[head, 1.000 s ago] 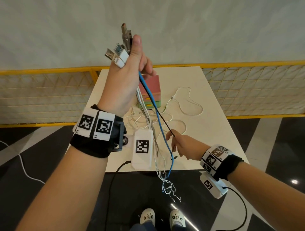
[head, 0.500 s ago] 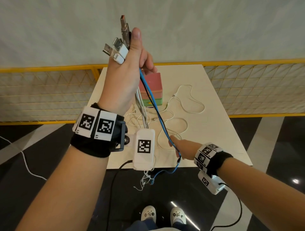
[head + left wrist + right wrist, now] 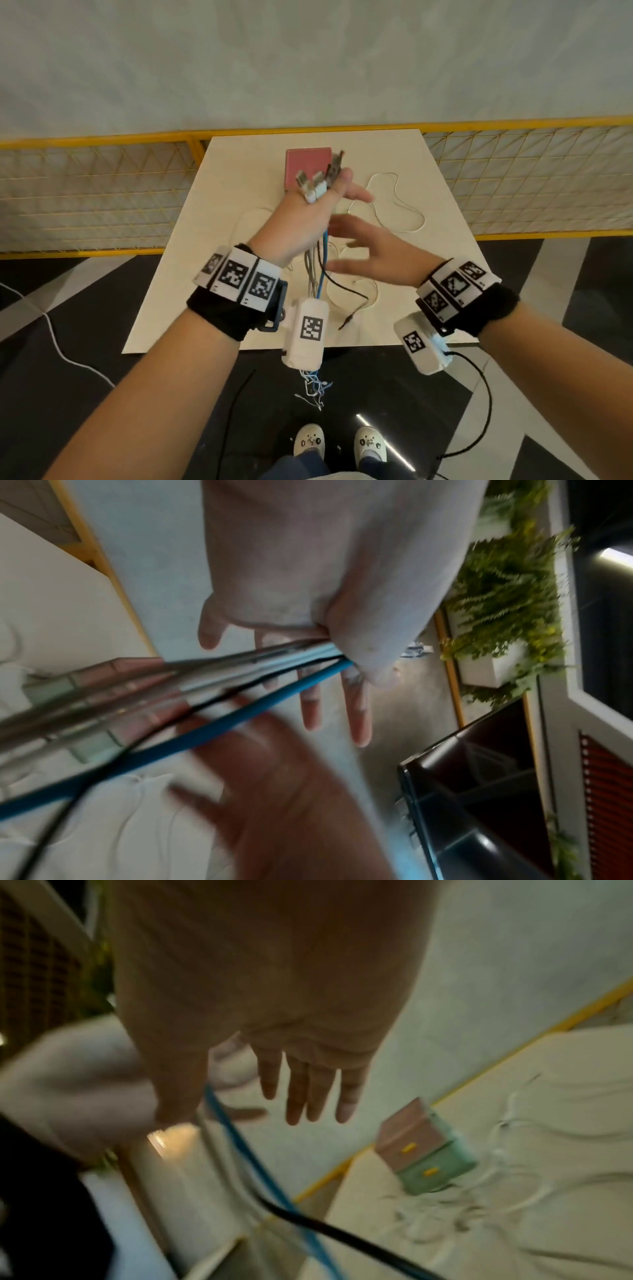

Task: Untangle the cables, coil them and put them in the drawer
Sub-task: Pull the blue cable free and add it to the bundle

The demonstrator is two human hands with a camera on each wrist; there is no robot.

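My left hand (image 3: 308,212) is raised above the table (image 3: 191,274), its thumb pinching a bundle of cables (image 3: 317,270) against the palm. The USB plugs (image 3: 317,181) stick out above the hand. A blue cable (image 3: 240,718), a black one (image 3: 212,702) and grey ones hang from it, and their loose ends (image 3: 313,390) dangle below the table's front edge. My right hand (image 3: 359,253) hovers just right of the hanging bundle, fingers spread, holding nothing. A small drawer box (image 3: 421,1148) with pink and green drawers stands at the back of the table.
Loose white cables (image 3: 397,205) lie looped on the table right of and in front of the drawer box. A yellow mesh fence (image 3: 85,192) runs behind the table. A white cord (image 3: 58,346) crosses the dark floor on the left; my shoes (image 3: 308,442) are below.
My left hand has come down with the bundle, from well above the table to just in front of the drawer box. My right hand has let go of the blue cable and risen, open.
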